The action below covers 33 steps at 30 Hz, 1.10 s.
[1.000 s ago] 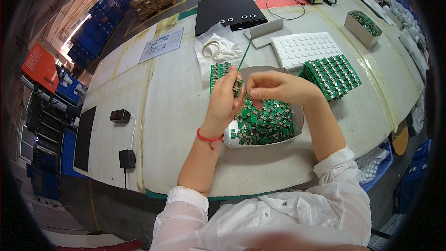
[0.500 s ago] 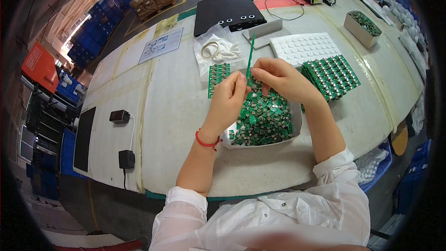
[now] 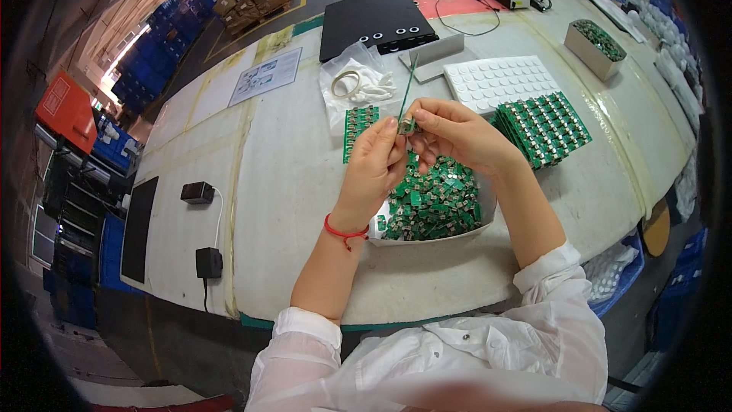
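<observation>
Both my hands meet above a white box (image 3: 438,240) filled with loose small green circuit boards (image 3: 431,202). My left hand (image 3: 372,164) is closed, pinching the lower end of a thin green circuit board strip (image 3: 410,85) that stands up nearly edge-on. Thumb and fingers of my right hand (image 3: 461,136) close on a small circuit board (image 3: 408,127) with a metal connector, right beside the left fingertips. Whether that piece is still joined to the strip is hidden. Behind my left hand lies a green board panel (image 3: 353,130). A stack of panels (image 3: 543,128) rests right of my right hand.
Beyond my hands are a bag with white gloves (image 3: 370,84), a tape roll (image 3: 345,84), a metal bracket (image 3: 435,49) and a white tray with round pads (image 3: 499,76). A second box of boards (image 3: 596,46) stands far right. Black adapters (image 3: 207,261) lie left.
The strip has turned more edge-on and its top has shifted slightly left. My hands have drawn closer, and a small board with a connector now shows between the fingertips.
</observation>
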### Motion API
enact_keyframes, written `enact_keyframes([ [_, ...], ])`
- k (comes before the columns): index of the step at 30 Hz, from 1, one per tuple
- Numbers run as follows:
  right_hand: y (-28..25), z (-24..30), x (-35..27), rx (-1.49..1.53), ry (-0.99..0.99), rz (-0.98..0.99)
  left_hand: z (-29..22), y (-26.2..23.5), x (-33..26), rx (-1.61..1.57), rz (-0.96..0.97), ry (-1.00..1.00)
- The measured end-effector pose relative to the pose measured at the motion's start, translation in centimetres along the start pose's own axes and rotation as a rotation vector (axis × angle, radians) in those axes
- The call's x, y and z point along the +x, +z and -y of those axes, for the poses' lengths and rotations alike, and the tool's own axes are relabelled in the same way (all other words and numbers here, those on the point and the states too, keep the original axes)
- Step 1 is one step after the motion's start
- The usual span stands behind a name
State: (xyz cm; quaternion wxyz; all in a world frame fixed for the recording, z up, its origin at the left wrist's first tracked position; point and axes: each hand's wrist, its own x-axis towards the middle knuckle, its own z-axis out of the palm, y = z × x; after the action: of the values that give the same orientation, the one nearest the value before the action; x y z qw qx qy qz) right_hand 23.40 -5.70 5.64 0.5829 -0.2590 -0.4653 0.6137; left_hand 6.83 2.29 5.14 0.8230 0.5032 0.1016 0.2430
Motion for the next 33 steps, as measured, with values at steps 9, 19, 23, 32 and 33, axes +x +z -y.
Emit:
enact_keyframes([
  [9, 0.7, 0.4, -0.1, -0.593, 0.016, -0.131, 1.4, -0.5, 0.6, 0.515, -0.106, 0.258],
  [19, -0.6, -0.6, -0.2, -0.188, -0.031, 0.004, -0.3, 0.8, -0.7, -0.038, 0.012, -0.005],
  [23, -1.0, 0.8, -0.4, -0.611, 0.011, -0.054, -0.6, 0.3, -0.6, 0.187, -0.026, 0.044],
  [32, -0.5, 0.5, -0.1, -0.202, -0.079, -0.255, 0.9, -0.5, 0.6, 0.848, -0.095, 0.311],
  [33, -0.8, 0.1, 0.1, -0.202, -0.077, -0.255, 0.9, -0.2, 0.6, 0.934, -0.090, 0.308],
])
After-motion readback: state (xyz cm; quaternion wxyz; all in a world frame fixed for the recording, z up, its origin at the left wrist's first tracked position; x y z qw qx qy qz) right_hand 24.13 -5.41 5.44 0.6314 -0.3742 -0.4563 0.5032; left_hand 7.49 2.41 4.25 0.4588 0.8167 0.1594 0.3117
